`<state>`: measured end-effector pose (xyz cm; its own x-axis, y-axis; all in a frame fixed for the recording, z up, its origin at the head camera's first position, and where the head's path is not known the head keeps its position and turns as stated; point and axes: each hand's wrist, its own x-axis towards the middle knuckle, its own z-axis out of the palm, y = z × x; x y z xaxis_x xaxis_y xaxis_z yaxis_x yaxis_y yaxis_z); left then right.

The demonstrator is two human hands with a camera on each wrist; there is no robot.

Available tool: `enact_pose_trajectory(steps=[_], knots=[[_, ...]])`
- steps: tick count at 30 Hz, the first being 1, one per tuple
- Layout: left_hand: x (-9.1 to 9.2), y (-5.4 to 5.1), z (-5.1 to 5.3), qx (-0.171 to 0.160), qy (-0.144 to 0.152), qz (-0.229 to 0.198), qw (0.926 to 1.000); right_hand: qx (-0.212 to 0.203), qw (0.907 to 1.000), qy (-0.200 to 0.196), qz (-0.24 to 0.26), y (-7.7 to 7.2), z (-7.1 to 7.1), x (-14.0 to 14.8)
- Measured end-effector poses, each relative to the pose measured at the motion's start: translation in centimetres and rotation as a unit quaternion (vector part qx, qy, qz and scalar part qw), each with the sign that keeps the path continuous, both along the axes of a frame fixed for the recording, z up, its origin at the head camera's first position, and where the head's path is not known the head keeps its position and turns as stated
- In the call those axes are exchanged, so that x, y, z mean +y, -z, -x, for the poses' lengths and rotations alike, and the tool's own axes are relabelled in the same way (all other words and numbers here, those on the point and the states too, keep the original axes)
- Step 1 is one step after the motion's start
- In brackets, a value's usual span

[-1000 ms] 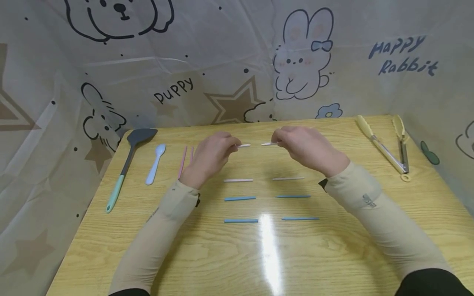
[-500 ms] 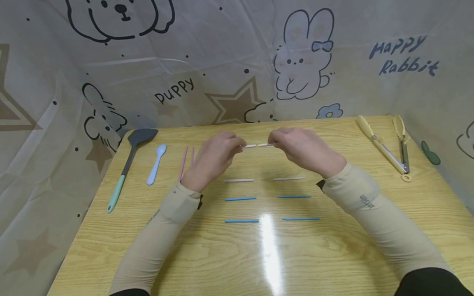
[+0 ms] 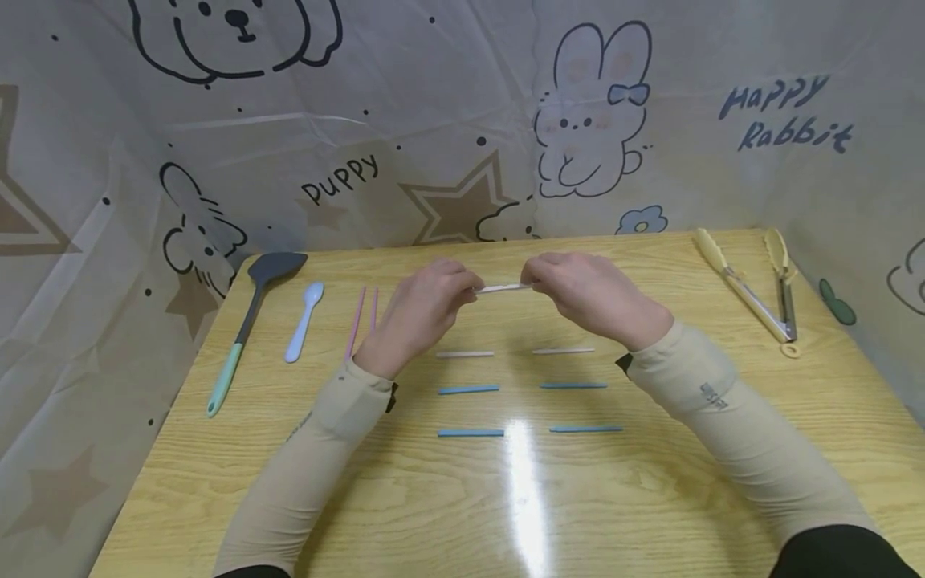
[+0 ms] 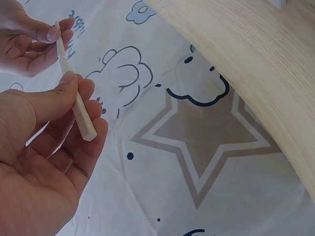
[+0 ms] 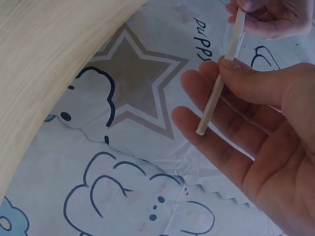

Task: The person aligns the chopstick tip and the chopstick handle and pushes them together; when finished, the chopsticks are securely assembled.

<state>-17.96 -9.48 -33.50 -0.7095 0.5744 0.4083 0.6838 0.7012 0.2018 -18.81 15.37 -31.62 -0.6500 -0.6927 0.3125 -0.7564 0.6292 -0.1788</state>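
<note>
In the head view my left hand (image 3: 426, 309) and right hand (image 3: 588, 293) face each other above the table. Between thumb and fingers the left pinches a white, square-ended chopstick half (image 4: 84, 123). A slimmer white chopstick half (image 5: 209, 113) is pinched by the right. The two halves line up end to end and appear to meet in the gap between my hands. Below lie two more white halves (image 3: 465, 354), a pair of blue halves (image 3: 468, 390) and another blue pair (image 3: 470, 433), each pair with a space between its pieces.
Two pink sticks (image 3: 356, 321) lie partly behind my left wrist. Farther left are a light blue spoon (image 3: 304, 321) and a dark spatula (image 3: 249, 313) with a green handle. Tongs (image 3: 755, 301) lie spread at the right. A printed cloth (image 3: 448, 96) stands behind the table (image 3: 405, 498).
My hands have come closer together, the left moving rightward and the right slightly leftward. The gap between the two white chopstick halves has closed.
</note>
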Motion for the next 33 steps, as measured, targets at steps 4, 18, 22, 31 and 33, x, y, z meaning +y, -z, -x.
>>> enact_pose_trajectory(steps=[4,18,22,31,33], knots=[[0.06,0.02,-0.03,-0.003,0.003,-0.001,1.0000,0.002,1.0000,-0.004,0.003,0.06,-0.06,-0.01],[0.35,0.07,-0.29,0.008,0.006,-0.012,0.9999,0.021,0.9996,-0.013,0.013,-0.05,-0.43,-0.24],[0.41,0.14,-0.32,0.016,0.009,-0.014,0.9997,0.020,0.9996,-0.012,0.014,-0.06,-0.45,-0.31],[0.42,0.05,-0.43,0.027,0.017,-0.012,0.9994,0.019,0.9993,-0.018,0.025,0.00,-0.37,-0.46],[0.42,0.08,-0.44,0.030,0.019,-0.012,0.9993,0.020,0.9992,-0.021,0.027,0.04,-0.38,-0.48]])
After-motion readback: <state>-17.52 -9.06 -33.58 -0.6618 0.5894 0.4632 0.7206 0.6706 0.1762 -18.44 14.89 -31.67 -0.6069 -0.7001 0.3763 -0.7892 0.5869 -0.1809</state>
